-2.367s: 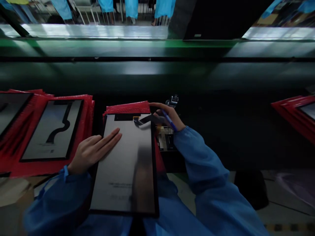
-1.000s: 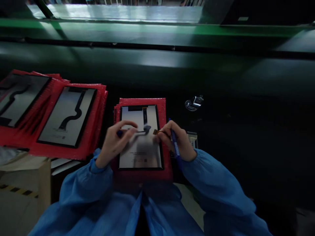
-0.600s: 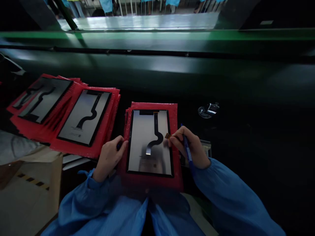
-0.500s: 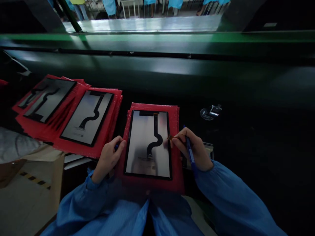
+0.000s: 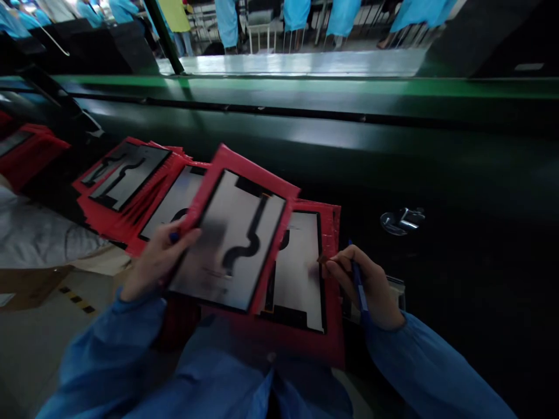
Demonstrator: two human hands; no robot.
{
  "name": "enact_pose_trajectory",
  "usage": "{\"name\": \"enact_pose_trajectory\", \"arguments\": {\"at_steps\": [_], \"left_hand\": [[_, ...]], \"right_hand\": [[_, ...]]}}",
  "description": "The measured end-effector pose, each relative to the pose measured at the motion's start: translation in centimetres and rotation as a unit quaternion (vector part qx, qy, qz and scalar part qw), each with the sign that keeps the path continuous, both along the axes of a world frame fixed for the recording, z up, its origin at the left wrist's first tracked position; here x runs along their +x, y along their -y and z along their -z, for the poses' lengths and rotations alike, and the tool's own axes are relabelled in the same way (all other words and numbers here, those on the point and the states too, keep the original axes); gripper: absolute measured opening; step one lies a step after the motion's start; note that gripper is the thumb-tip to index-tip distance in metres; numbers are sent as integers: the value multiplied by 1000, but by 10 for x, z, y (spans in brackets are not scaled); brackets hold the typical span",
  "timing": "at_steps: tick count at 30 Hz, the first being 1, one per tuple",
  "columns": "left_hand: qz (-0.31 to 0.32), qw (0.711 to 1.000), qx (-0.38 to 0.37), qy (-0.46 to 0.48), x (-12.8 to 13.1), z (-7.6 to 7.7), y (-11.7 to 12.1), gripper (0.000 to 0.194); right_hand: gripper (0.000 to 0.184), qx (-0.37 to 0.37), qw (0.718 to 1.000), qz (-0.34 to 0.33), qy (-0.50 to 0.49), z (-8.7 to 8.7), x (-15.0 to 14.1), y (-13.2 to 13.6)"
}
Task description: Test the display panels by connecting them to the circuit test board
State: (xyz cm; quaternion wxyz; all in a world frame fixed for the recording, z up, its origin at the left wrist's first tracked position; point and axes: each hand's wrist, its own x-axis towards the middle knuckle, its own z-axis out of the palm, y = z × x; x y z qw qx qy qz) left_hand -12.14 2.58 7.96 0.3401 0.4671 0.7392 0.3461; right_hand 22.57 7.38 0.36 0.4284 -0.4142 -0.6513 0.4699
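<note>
My left hand [image 5: 158, 256] grips the left edge of a grey display panel on its red sleeve [image 5: 238, 230], lifted and tilted over the stack. A black S-shaped flex cable [image 5: 244, 244] runs down the panel's back. Underneath, another panel [image 5: 301, 273] lies on the red stack [image 5: 332, 326]. My right hand [image 5: 364, 285] rests at that stack's right edge, fingers pinched on a small brown tab, with a blue pen [image 5: 358, 285] tucked between its fingers.
Further red stacks topped with panels [image 5: 126, 174] lie fanned out to the left. A small metal clip [image 5: 399, 221] sits on the dark green conveyor [image 5: 393, 145] to the right. Cardboard [image 5: 39, 279] lies lower left. People in blue coats stand far behind.
My left hand has lifted the top panel with its red sleeve off the stack and swung it leftward, uncovering another panel. My right hand stays by the stack's right edge.
</note>
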Motion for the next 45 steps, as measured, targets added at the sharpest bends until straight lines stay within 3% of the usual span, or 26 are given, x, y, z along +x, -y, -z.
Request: {"name": "enact_pose_trajectory", "arguments": {"at_steps": [2, 4, 8, 10, 13, 14, 16, 18, 19, 21, 22, 25, 28, 32, 41, 45], "left_hand": [[-103, 993, -20, -54, -41, -11, -2, 47], [-128, 991, -16, -46, -78, -13, -11, 41], [-87, 987, 2, -137, -122, 2, -36, 40], [-118, 967, 37, -223, -126, 5, -38, 34], [-176, 894, 124, -392, -107, -2, -20, 34], [-166, 880, 147, -420, -93, -5, -11, 37], [-131, 896, 188, -381, -55, -10, 2, 40], [-46, 937, 179, -296, -11, -5, 4, 38], [32, 950, 178, -255, 11, 2, 1, 30], [228, 948, 153, -162, 52, 24, -13, 25], [280, 943, 122, -131, 69, 37, -22, 26], [317, 929, 106, -159, 104, 68, -47, 29], [295, 923, 66, -239, 118, 76, -62, 29], [308, 903, 19, -298, 122, 69, -64, 30], [329, 903, 52, -272, 118, 74, -64, 29], [314, 912, 67, -257, 120, 76, -66, 29]], "right_hand": [[36, -5, 1000, -1, 4, 0, -1, 0], [36, -15, 1000, -2, 3, 2, -2, -1], [35, -25, 1000, 9, 14, 5, -3, -2], [30, -3, 997, 51, 51, 4, 0, 2], [23, 67, 975, 205, 61, -3, 5, 22], [23, 87, 961, 260, 34, -6, 4, 32], [31, 100, 941, 320, -38, -11, -1, 52], [30, 71, 949, 299, -65, -12, -14, 70], [26, 43, 963, 263, -47, -11, -23, 77], [22, -25, 985, 173, 14, -6, -41, 83], [28, -55, 989, 131, 43, -2, -49, 83], [42, -98, 989, 70, 88, 10, -68, 77], [39, -77, 988, 81, 105, 18, -74, 72], [38, -40, 988, 56, 135, 20, -75, 74], [36, 10, 978, 45, 202, 24, -78, 79], [37, 27, 981, 125, 143, 23, -74, 80]]}}
